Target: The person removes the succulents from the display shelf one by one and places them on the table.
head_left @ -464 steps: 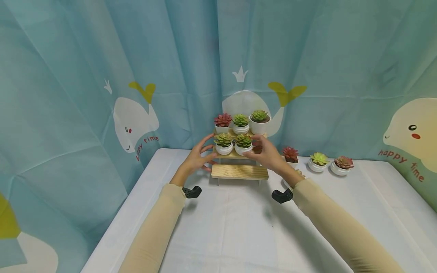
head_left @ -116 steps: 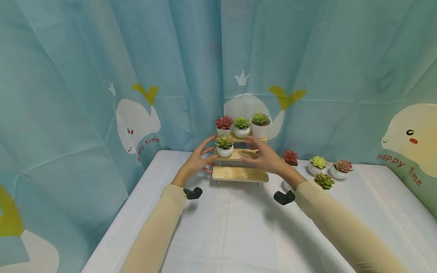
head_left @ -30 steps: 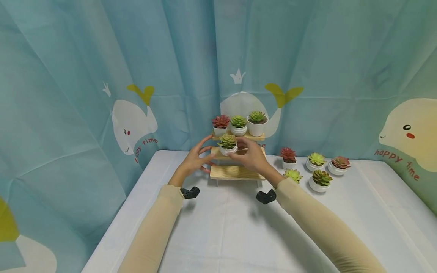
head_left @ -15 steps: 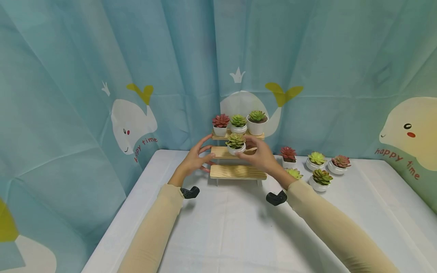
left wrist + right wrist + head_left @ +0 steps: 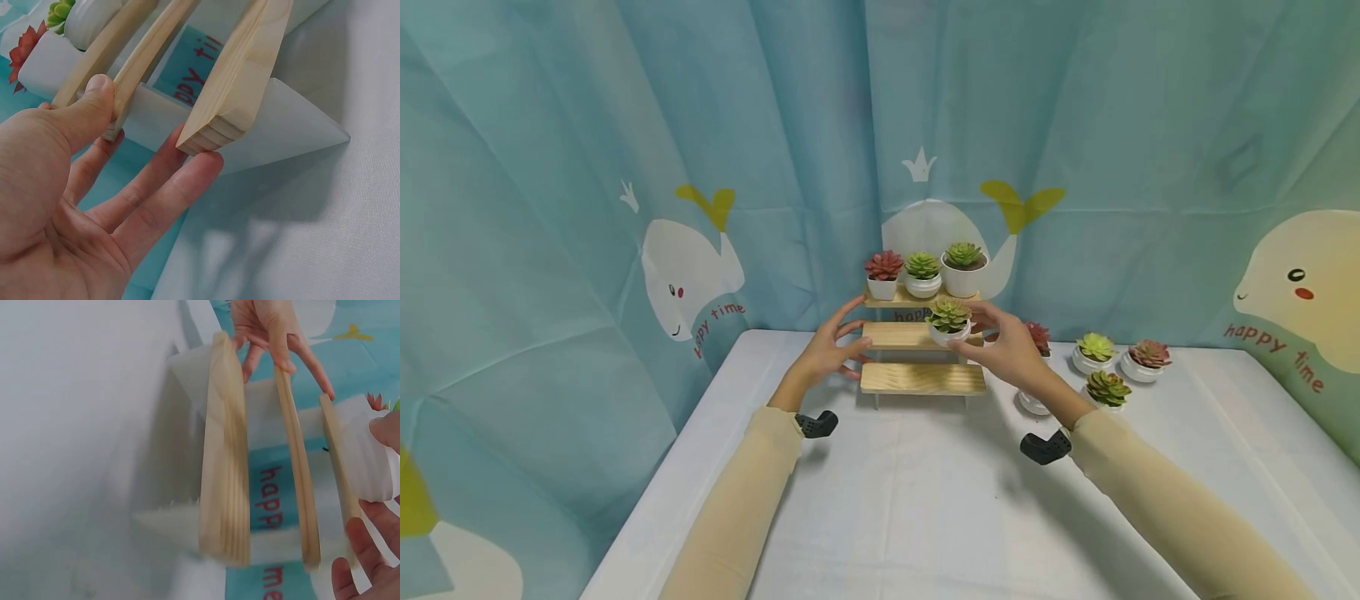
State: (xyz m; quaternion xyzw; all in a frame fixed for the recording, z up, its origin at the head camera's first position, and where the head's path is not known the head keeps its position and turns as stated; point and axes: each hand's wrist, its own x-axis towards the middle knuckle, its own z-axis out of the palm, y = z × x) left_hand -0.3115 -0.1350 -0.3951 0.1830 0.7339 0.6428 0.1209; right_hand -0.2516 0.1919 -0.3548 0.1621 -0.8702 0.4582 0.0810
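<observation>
In the head view, my right hand (image 5: 1006, 343) pinches a white pot holding a green succulent (image 5: 950, 318). The pot is in front of the right part of a three-tier wooden stand (image 5: 922, 379). The same white pot (image 5: 365, 450) shows at the right edge of the right wrist view, between thumb and fingers. My left hand (image 5: 827, 354) steadies the stand's left end. In the left wrist view its thumb lies on the middle shelf (image 5: 140, 59), while other fingers touch the bottom shelf's end (image 5: 215, 134).
The top shelf bears a red succulent (image 5: 882, 268), a green succulent (image 5: 922, 273) and a larger potted green succulent (image 5: 962, 271). Several more potted succulents stand on the white table to the right, such as a reddish one (image 5: 1146, 358). A blue curtain (image 5: 820, 150) hangs behind.
The right hand has carried the green succulent from the middle shelf's left side to the right. Earlier, another green succulent went from that shelf to the table. The left hand stays at the stand.
</observation>
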